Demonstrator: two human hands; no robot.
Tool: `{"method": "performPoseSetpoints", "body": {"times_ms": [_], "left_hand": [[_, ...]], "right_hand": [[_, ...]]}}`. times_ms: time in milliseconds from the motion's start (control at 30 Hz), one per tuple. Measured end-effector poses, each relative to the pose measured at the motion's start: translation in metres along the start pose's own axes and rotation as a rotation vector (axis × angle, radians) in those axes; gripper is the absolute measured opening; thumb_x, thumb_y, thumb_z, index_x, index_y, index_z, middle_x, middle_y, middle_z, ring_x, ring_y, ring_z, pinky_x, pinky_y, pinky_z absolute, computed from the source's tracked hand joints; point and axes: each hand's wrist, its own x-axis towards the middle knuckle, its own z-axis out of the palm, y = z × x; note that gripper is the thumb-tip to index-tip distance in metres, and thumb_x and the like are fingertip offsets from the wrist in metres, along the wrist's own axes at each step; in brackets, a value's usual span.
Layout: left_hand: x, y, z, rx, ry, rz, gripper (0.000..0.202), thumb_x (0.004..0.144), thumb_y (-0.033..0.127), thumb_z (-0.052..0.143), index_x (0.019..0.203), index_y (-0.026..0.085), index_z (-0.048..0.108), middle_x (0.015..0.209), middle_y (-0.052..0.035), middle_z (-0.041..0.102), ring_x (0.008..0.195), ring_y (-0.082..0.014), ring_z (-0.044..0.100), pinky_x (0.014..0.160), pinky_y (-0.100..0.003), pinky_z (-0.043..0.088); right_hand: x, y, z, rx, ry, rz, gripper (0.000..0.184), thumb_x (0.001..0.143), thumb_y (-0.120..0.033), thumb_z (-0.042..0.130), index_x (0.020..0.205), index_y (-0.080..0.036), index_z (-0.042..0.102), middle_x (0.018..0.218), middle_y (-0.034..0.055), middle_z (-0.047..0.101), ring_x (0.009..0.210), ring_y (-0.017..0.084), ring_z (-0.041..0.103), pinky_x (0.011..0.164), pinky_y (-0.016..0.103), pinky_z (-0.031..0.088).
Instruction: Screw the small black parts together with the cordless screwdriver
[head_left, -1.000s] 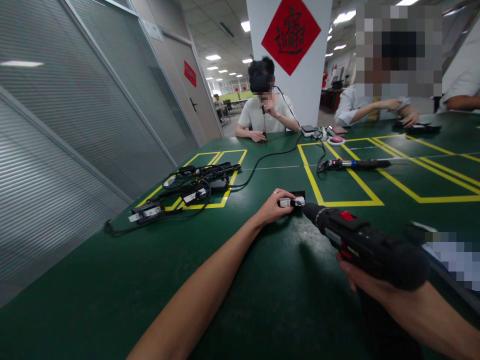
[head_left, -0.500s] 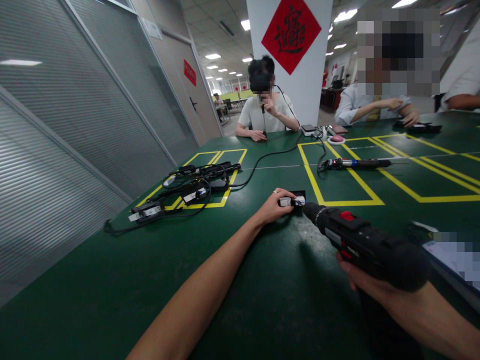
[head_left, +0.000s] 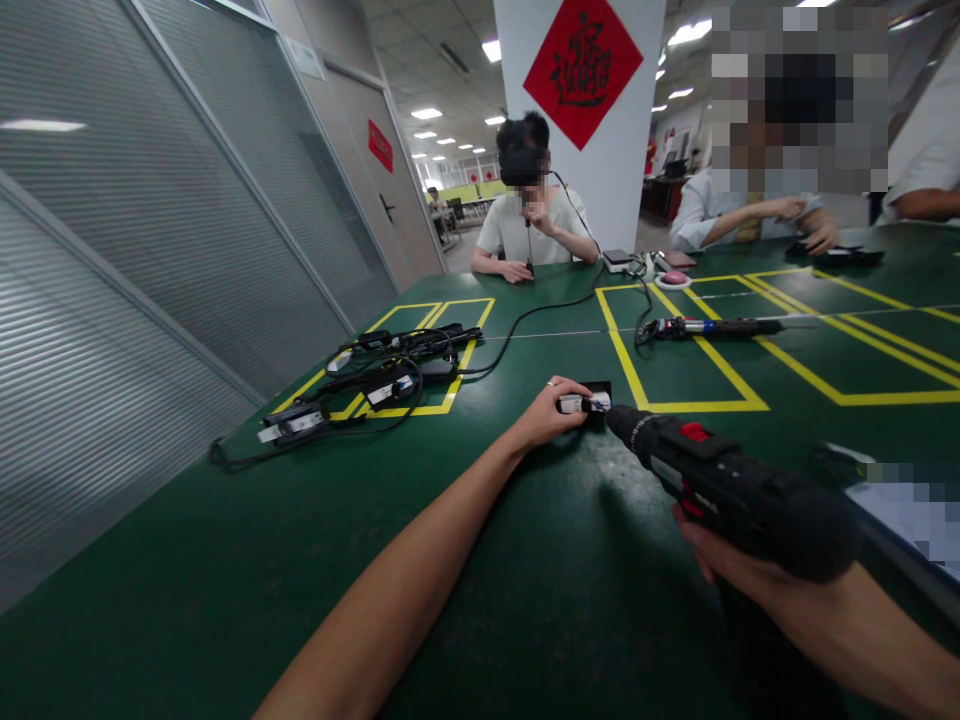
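My left hand [head_left: 553, 412] grips a small black part with a white label [head_left: 598, 401] and presses it against the green tabletop [head_left: 480, 560]. Its thumb and fingers are closed around the part's left end. My right hand [head_left: 750, 570] is wrapped around the handle of a black cordless drill [head_left: 720, 480] with red details. The drill points up and left, its chuck [head_left: 622, 425] right by the part's right end. Whether the bit touches the part is too small to tell.
Black adapters with cables [head_left: 390, 380] lie in a yellow-taped area on the left. An electric screwdriver [head_left: 712, 327] lies ahead to the right. A phone-like flat object [head_left: 911, 535] sits at the right edge. Across the table a person [head_left: 534, 215] holds a screwdriver; another person [head_left: 750, 215] handles black parts.
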Motion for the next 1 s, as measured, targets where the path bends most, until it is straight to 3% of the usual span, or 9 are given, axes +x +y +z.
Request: {"method": "performPoseSetpoints", "body": {"times_ms": [100, 333, 500, 667, 867, 1000], "left_hand": [[0.000, -0.001, 0.000, 0.001, 0.000, 0.005, 0.033, 0.071, 0.016, 0.063, 0.104, 0.017, 0.066, 0.106, -0.0068, 0.055, 0.102, -0.0192, 0.053, 0.095, -0.033, 0.043], [0.000, -0.002, 0.000, 0.002, -0.001, 0.007, 0.033, 0.071, 0.016, 0.063, 0.104, 0.018, 0.066, 0.107, -0.0067, 0.055, 0.101, -0.0190, 0.053, 0.095, -0.033, 0.044], [0.000, -0.004, 0.001, 0.005, 0.003, 0.020, 0.033, 0.071, 0.015, 0.062, 0.104, 0.018, 0.066, 0.106, -0.0064, 0.055, 0.101, -0.0188, 0.053, 0.094, -0.033, 0.044], [0.001, -0.008, 0.001, 0.012, 0.012, 0.040, 0.034, 0.070, 0.016, 0.063, 0.104, 0.018, 0.066, 0.105, -0.0064, 0.056, 0.102, -0.0191, 0.052, 0.094, -0.033, 0.043], [0.001, -0.008, 0.001, 0.028, 0.014, 0.038, 0.033, 0.071, 0.015, 0.063, 0.104, 0.019, 0.066, 0.106, -0.0062, 0.056, 0.104, -0.0192, 0.052, 0.095, -0.033, 0.043], [0.000, -0.007, 0.001, 0.018, 0.010, 0.039, 0.034, 0.071, 0.016, 0.062, 0.104, 0.018, 0.066, 0.107, -0.0065, 0.055, 0.103, -0.0189, 0.053, 0.095, -0.033, 0.043]], "right_hand": [[0.000, 0.001, -0.001, -0.007, -0.083, 0.054, 0.059, 0.079, -0.038, 0.064, 0.135, -0.027, 0.047, 0.091, 0.0032, 0.074, 0.069, 0.021, 0.072, 0.065, 0.031, 0.062], [-0.003, 0.000, -0.001, 0.059, -0.081, 0.104, 0.057, 0.076, -0.033, 0.066, 0.130, -0.031, 0.051, 0.092, -0.0011, 0.075, 0.066, 0.019, 0.072, 0.060, 0.027, 0.062], [-0.002, 0.005, 0.000, 0.074, -0.091, 0.105, 0.058, 0.076, -0.035, 0.065, 0.131, -0.025, 0.051, 0.090, 0.0017, 0.076, 0.065, 0.021, 0.072, 0.060, 0.031, 0.062], [-0.004, 0.004, 0.000, 0.081, -0.057, 0.145, 0.059, 0.075, -0.035, 0.067, 0.131, -0.028, 0.050, 0.079, -0.0011, 0.075, 0.057, 0.020, 0.071, 0.052, 0.029, 0.060], [-0.004, -0.003, -0.001, 0.087, -0.035, 0.165, 0.041, 0.072, -0.037, 0.068, 0.112, -0.030, 0.061, 0.063, -0.0036, 0.071, 0.049, 0.020, 0.068, 0.044, 0.028, 0.058], [-0.003, -0.006, -0.001, 0.089, -0.074, 0.168, 0.031, 0.075, -0.038, 0.065, 0.104, -0.027, 0.060, 0.066, -0.0028, 0.069, 0.055, 0.019, 0.068, 0.051, 0.028, 0.059]]}}
